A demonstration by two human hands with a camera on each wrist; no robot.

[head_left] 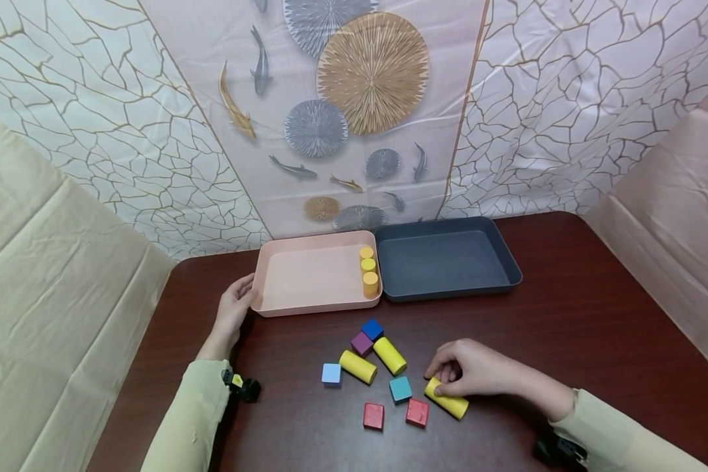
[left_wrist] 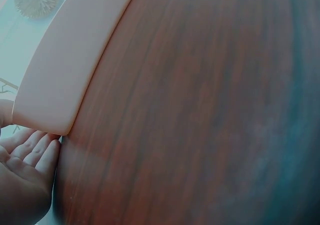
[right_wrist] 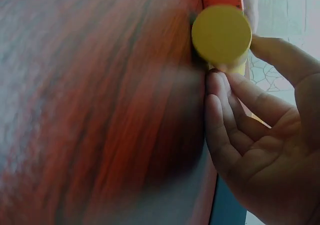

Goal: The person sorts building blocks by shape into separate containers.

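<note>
At the left end of the pink tray (head_left: 307, 275), my left hand (head_left: 236, 305) holds the corner, thumb by the rim and the other fingers along the outer side. In the left wrist view, the fingers (left_wrist: 37, 152) reach up to the bottom of the tray wall (left_wrist: 70, 60). My right hand (head_left: 474, 367) pinches a yellow cylinder (head_left: 446, 398) lying on its side at the right of the loose blocks. The right wrist view shows its round end (right_wrist: 222, 34) between thumb and fingers. Two more yellow cylinders (head_left: 390, 356) lie nearby.
Three yellow cylinders (head_left: 370, 285) stand in a row along the pink tray's right wall. A dark grey tray (head_left: 448, 293) adjoins it. Red (head_left: 373, 416), teal (head_left: 400, 389), light blue (head_left: 332, 374), purple (head_left: 362, 343) and dark blue (head_left: 373, 329) blocks lie on the brown table (head_left: 295, 426).
</note>
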